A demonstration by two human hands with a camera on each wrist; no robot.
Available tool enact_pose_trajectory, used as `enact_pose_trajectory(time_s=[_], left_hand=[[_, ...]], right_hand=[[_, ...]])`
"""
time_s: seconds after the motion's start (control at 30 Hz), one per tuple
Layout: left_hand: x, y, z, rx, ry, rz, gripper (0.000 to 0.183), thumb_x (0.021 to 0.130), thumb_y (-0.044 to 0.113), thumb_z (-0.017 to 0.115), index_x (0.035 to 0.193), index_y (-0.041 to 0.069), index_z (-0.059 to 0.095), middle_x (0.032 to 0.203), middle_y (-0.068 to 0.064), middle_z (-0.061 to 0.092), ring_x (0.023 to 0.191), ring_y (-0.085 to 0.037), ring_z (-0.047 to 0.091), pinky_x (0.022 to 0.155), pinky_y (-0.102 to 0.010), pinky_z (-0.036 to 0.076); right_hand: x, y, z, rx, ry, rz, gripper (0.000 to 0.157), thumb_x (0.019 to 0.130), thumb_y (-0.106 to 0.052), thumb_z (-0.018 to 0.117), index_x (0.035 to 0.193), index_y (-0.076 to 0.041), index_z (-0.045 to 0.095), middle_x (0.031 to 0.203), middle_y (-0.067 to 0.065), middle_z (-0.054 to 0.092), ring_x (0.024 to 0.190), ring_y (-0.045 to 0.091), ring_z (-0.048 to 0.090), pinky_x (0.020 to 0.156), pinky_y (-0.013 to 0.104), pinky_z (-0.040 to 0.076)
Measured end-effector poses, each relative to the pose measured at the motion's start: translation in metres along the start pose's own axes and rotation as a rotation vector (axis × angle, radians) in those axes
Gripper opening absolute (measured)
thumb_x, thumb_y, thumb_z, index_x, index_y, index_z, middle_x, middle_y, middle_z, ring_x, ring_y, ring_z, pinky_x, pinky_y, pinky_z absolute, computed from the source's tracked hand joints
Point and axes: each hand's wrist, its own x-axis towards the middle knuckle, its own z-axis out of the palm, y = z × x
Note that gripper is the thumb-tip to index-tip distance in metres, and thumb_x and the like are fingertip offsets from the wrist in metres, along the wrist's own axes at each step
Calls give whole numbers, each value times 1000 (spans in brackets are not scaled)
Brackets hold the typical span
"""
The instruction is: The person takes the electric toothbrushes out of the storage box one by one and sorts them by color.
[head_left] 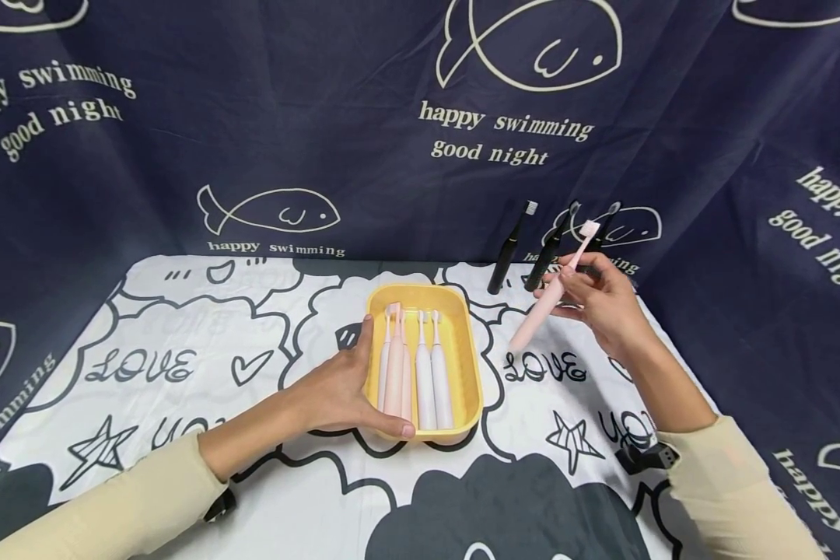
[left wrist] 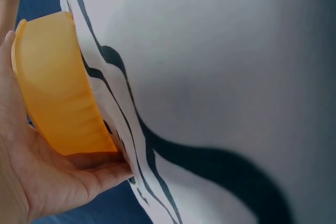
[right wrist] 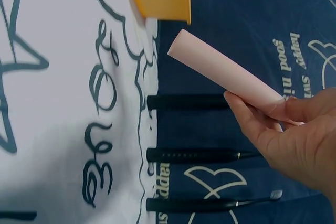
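Observation:
A yellow plastic box (head_left: 474,365) stands on the cloth, with several electric toothbrushes lying side by side in it, white ones (head_left: 441,389) and pink ones (head_left: 395,373). My left hand (head_left: 332,389) grips the box's near left corner, thumb over the front rim and fingers along the left wall. To the right of the box, my right hand (head_left: 609,303) holds a pink electric toothbrush (head_left: 537,315) up in the air by its neck end. Its brush head points up and away, its handle base down toward the box. The right wrist view shows that pink handle (right wrist: 226,69) close up.
Three black electric toothbrushes (head_left: 505,260) stand upright in a row at the back right, partly behind my right hand. A white patterned cloth (head_left: 203,420) covers the table. Dark blue fabric (head_left: 364,117) with fish drawings hangs behind and at both sides.

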Motion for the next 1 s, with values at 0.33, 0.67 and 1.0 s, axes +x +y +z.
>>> enact_pose_trajectory(time_s=[0.33,0.67,1.0], left_hand=[[1,1,1,-1,-2,3,184,58,88,96,179,8,-18,170,-27,51,142,-29,62,121,-53,52],[0,0,1,2,1,13,185,58,88,95,179,8,-19,165,-26,56,137,-27,64,120,-52,53],[0,1,1,-11,2,18,184,59,88,96,179,8,-19,162,-24,59,134,-25,64,119,-51,52]], right_hand=[[7,7,-25,19,77,-50,15,115,-3,60,127,-9,54,104,-4,87,94,14,86,80,31,69],[13,19,-46,18,187,-114,15,111,1,64,123,-7,58,98,-3,86,86,12,86,76,30,69],[21,27,-65,-81,292,-165,13,110,2,66,118,-8,63,97,-7,81,85,4,82,73,25,67]])
